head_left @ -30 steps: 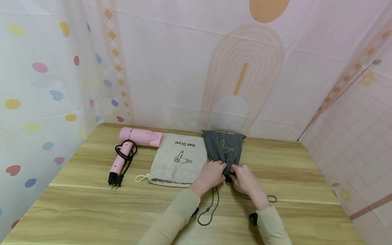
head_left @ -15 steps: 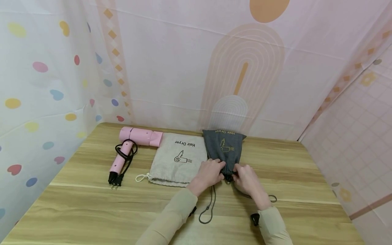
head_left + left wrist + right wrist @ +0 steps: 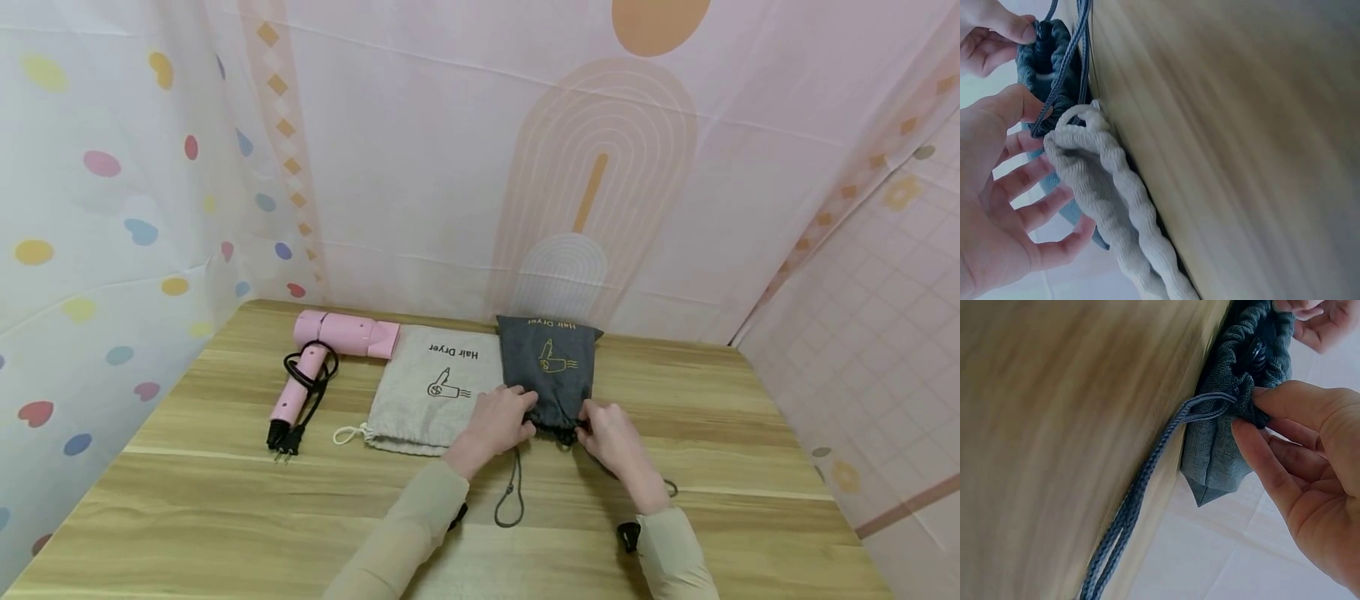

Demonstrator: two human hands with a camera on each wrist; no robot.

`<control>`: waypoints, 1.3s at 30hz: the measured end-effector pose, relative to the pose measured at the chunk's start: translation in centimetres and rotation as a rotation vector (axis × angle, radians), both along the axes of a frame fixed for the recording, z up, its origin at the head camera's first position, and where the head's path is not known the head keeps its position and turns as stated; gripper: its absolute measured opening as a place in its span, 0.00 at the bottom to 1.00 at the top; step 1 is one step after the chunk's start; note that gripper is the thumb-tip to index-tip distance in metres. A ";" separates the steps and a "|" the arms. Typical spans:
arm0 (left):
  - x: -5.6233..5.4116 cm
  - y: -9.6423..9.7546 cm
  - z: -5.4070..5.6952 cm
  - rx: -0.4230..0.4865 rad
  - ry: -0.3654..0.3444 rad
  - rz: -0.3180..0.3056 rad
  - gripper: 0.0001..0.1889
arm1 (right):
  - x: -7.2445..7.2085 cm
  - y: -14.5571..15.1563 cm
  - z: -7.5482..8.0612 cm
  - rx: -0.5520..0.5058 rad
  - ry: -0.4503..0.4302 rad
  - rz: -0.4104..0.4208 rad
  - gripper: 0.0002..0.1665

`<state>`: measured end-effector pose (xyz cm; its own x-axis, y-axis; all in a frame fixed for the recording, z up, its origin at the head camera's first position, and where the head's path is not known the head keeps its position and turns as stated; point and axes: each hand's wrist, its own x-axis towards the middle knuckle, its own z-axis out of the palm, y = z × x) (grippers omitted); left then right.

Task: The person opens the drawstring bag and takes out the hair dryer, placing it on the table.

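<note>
"What's leftmost on the wooden table (image 3: 225, 517)?"

"A pink hair dryer (image 3: 348, 333), its black power cord (image 3: 320, 387) looped round it. Next, a beige drawstring bag (image 3: 420, 417) lying flat."

"Then?"

"The left hand (image 3: 495, 421), thumb and fingers pinching the near corner of a dark gray drawstring bag (image 3: 551, 387). That bag lies just right of the beige one, mouth toward the person."

"And the right hand (image 3: 617, 437)?"

"Pinching the mouth's other corner, thumb against forefinger."

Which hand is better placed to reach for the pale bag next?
Left, probably: the left hand is close to the pale bag, while the right hand, farther off, pinches the right side of the dark bag.
</note>
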<state>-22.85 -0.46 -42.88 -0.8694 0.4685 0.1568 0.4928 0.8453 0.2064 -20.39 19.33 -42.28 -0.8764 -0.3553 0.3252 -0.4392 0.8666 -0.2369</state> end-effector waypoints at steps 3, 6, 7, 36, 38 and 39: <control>0.0 -0.4 0.0 0.019 -0.003 -0.003 0.08 | 0.1 0.2 0.0 -0.005 -0.021 -0.016 0.08; 0.0 -0.7 0.0 0.034 0.008 -0.008 0.07 | 0.1 0.3 0.0 -0.007 -0.036 -0.031 0.08; 0.0 -0.8 0.0 0.042 0.015 -0.011 0.07 | 0.1 0.3 0.0 -0.008 -0.039 -0.034 0.08; 0.3 -0.4 0.5 -0.062 0.003 0.025 0.22 | -0.1 0.0 0.9 0.106 -0.187 -0.192 0.15; 0.2 -0.1 0.3 -0.085 0.011 0.028 0.24 | -0.1 0.0 0.9 0.114 -0.181 -0.194 0.16; 0.2 0.0 0.3 -0.091 0.015 0.029 0.24 | -0.1 0.0 0.8 0.119 -0.183 -0.196 0.16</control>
